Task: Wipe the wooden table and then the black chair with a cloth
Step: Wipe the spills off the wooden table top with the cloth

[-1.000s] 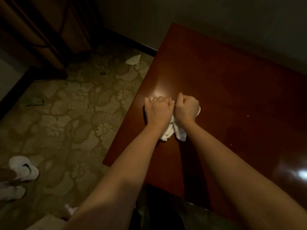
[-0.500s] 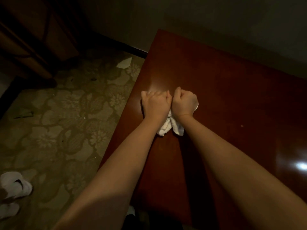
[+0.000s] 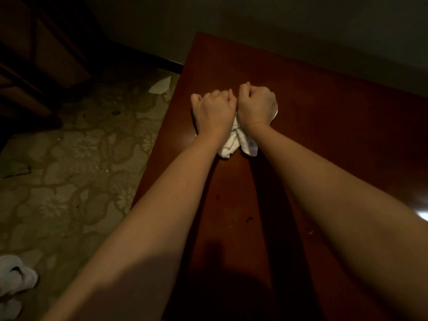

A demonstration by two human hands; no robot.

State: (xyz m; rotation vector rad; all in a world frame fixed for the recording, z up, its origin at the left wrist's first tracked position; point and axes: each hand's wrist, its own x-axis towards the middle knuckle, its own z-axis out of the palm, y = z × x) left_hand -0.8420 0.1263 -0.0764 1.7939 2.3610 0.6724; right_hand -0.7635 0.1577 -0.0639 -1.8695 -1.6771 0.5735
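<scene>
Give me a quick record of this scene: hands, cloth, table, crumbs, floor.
left hand: fist on cloth, beside right
right hand: fist on cloth
cloth: white, bunched under both hands, on table
table: reddish wood, against the wall
crumbs: dark bits on table, nearer than the cloth
floor: patterned carpet, paper scrap, white slippers

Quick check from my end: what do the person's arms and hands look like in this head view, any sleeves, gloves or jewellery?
Both forearms are bare up to the frame edge, with no sleeve showing. The left hand and right hand wear no gloves. No watch, bracelet or ring is visible on what shows of either wrist or hand, though the light is dim.
</scene>
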